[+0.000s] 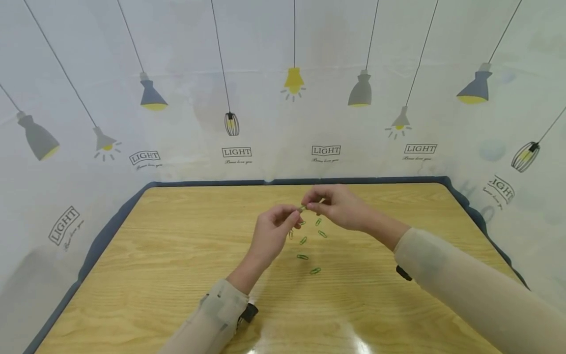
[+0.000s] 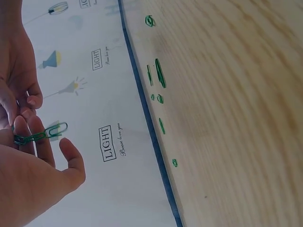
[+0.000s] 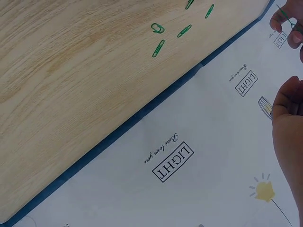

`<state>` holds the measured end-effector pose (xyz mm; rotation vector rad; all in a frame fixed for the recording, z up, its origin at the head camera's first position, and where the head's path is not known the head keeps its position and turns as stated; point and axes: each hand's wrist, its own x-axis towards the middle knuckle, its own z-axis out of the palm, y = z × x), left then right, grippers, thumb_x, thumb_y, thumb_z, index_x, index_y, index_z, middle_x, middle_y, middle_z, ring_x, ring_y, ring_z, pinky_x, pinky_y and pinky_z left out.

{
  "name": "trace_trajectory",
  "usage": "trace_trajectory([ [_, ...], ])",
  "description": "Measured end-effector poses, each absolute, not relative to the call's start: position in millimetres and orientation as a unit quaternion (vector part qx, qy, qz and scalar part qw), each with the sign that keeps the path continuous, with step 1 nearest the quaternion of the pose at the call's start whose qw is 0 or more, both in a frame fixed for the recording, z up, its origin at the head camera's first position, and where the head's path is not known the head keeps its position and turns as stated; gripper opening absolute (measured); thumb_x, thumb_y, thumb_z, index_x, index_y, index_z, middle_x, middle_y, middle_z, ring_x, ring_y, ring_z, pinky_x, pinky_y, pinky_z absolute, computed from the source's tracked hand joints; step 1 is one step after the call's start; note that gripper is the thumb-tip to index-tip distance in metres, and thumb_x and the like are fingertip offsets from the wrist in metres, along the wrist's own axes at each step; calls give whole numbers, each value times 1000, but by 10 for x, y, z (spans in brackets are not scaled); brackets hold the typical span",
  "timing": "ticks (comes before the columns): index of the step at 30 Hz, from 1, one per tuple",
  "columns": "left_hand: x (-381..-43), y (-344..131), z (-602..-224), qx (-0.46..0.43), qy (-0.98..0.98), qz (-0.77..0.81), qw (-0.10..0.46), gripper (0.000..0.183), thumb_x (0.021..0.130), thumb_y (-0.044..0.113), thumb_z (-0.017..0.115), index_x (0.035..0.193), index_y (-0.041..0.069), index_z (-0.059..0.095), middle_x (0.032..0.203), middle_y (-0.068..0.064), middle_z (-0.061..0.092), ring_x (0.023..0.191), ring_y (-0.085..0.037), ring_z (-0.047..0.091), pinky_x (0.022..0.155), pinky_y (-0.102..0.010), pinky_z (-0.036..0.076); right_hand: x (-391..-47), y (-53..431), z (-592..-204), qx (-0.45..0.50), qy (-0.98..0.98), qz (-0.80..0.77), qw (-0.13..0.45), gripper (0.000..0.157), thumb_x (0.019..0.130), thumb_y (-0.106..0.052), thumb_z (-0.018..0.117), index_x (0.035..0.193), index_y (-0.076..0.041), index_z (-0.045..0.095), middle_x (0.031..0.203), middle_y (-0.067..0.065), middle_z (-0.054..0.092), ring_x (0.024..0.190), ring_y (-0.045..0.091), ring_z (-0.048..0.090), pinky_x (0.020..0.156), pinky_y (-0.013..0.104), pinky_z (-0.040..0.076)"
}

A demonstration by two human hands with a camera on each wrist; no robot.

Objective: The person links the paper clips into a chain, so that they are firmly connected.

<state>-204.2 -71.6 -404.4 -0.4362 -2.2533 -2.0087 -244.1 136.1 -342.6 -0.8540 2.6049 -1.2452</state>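
Hanging by the left hand [image 1: 270, 233], a short chain of green paper clips [image 2: 34, 137] is seen, its loose end pointing down toward the table [image 1: 177, 275]. The chain is pinched by the left thumb and fingers. Just to the right, one paper clip [image 1: 302, 209] is held up between the two hands, off the table and toward its far edge. Its long side slants across the gap, with the right end aimed at the far right corner, though much is hidden by fingertips. Below the hands, loose clips [image 1: 302, 256] are spread on the table. That raised clip's right end seems to be pinched by the right hand [image 1: 339, 206], so neither hand is clearly nearer.
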Motion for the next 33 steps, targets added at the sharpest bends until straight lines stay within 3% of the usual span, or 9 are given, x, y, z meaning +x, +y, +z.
trace_trajectory([
  [5,-2061,-722,-4074,-138,-743,-653,54,16,107,16,66,112,5,76,102,-17,76,88,-13,70,88,-48,60,-2442,1380,-3469,-300,858,-412,61,9,106,-11,66,110,-12,75,103,3,74,92,19,68,82,32,62],
  [10,-2084,-730,-4092,-132,-742,-654,58,15,105,16,70,109,5,78,101,-16,78,88,-14,70,87,-41,61,-2450,1413,-3508,-303,858,-410,62,10,106,-14,67,112,-11,75,103,4,74,92,19,68,82,32,61],
  [17,-2103,-755,-4117,-114,-746,-654,60,17,104,22,71,110,7,79,103,-11,79,90,-13,72,83,-30,58,-2417,1500,-3724,-284,869,-386,121,13,106,-20,69,115,-14,75,104,1,77,93,21,70,81,33,60],
  [22,-2114,-751,-4140,-103,-744,-658,53,18,104,23,72,110,8,79,103,-10,79,90,-13,72,83,-30,57,-2392,1559,-4051,-291,862,-374,178,16,104,-17,70,115,-7,75,105,2,77,93,17,70,82,29,59],
  [28,-2112,-733,-4166,-102,-735,-669,48,18,104,20,72,111,6,79,103,-13,79,90,-14,72,88,-38,60,-2332,1601,-4348,-301,851,-350,250,13,101,-16,75,111,-8,76,101,-2,75,90,9,65,81,22,56],
  [33,-2121,-726,-4184,-94,-730,-676,49,19,104,19,72,113,4,78,103,-12,79,90,-13,72,88,-33,58,-2296,1600,-4426,-321,840,-355,254,11,97,-15,80,104,-8,76,97,-1,74,84,8,63,74,21,55],
])
